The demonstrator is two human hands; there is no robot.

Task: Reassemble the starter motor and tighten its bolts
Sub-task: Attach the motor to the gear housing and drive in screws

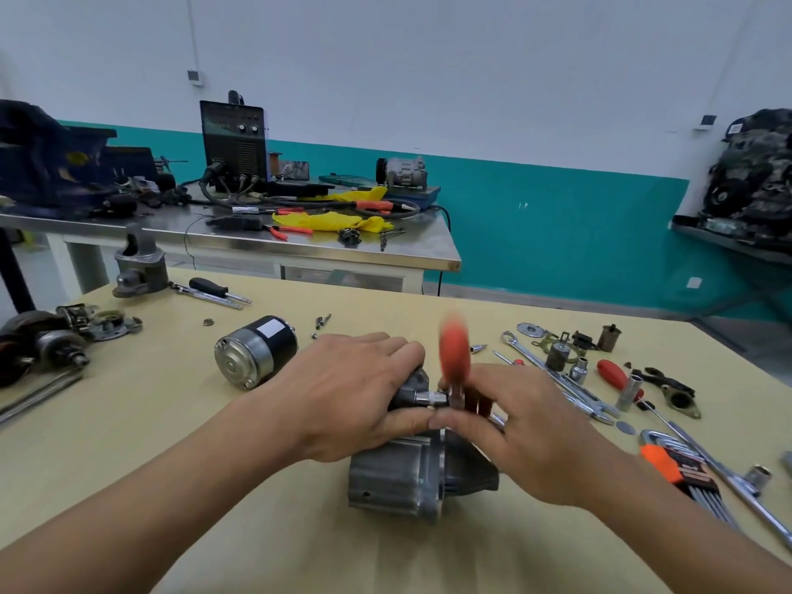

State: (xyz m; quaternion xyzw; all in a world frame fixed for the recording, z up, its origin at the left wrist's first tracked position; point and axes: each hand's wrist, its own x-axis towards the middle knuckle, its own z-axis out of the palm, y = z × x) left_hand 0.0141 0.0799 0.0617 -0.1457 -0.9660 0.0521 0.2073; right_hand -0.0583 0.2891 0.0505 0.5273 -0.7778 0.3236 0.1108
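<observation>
Grey ribbed starter motor lies on its side mid-desk. Left hand grips its dark upper part, right hand holds a red-handled ratchet, handle blurred, socket against the motor. Teal-and-white wall behind.

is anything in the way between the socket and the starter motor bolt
Nothing visible. The socket on the red-handled wrench sits against the starter motor; left hand grips the motor, right hand holds the wrench.

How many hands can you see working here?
2. The left hand grips the top of the starter motor; the right hand, just beside it, holds the red-handled tool to the motor. No other hands show.
</observation>
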